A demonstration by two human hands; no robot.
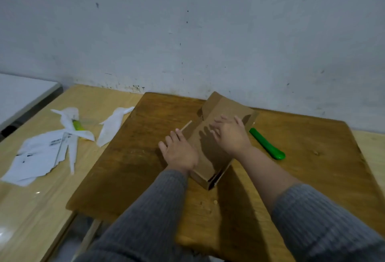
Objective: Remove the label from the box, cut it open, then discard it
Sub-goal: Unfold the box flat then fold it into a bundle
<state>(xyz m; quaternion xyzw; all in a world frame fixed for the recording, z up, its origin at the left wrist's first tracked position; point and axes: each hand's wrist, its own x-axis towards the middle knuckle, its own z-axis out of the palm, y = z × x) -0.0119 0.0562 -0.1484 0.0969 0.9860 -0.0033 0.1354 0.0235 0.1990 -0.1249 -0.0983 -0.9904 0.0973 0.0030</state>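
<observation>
both hands lie flat and spread on a plain brown cardboard box (210, 149); the right hand (230, 134) presses palm down on its broad upper face with the fingers fanned toward the far end, gripping nothing, and the left hand (179, 151) rests open against the box's left side, fingertips touching the edge of a raised side flap (186, 126). grey ribbed sleeves (145, 216) cover both forearms, the right one pushed back toward the elbow. the box lies lengthwise away from the person, partly flattened, its far flaps tilted up toward the wall and its near end open. it sits in the middle of a dark brown wooden board (129, 157), which lies on a lighter wooden table (31, 209). a green-handled cutter (267, 144) lies on the board just right of the box, apart from the right hand. on the table well to the left lie 2 or more torn white label pieces (39, 153) with black print, more white scraps (113, 125), and a small yellow-green object (77, 125) partly under them. a pale scuffed wall (187, 32) stands behind
</observation>
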